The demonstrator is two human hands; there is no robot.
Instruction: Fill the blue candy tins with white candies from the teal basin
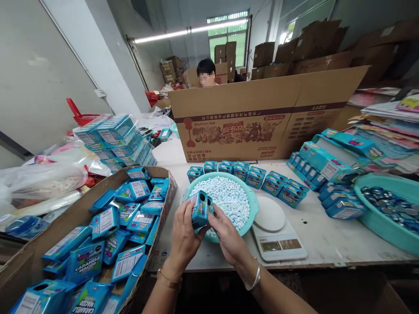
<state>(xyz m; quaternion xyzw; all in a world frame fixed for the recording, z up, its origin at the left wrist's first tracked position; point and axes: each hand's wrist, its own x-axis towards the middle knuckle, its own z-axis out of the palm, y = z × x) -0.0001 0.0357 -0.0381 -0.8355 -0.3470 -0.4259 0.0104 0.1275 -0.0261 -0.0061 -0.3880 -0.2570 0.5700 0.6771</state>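
Note:
Over a turquoise basin (253, 213) full of small pale candy pellets (225, 198), both my hands hold small blue candy tins (199, 207). My left hand (187, 233) is wrapped round the left side, with its fingers on the white label. From the other side my right hand (227, 233) grips with its fingertips. The tins' tops show dark round openings. It looks like two tins side by side, though my fingers partly hide them. Similar blue tins (255, 176) stand in an arc behind the basin.
To the left, a cardboard box (166, 196) holds many blue tins; wrapped stacks (114, 131) stand behind it. A white scale (279, 244) sits right of the basin. Farther right is a turquoise tub (376, 226) of shiny blue lids. A large carton (235, 148) screens a person (206, 72).

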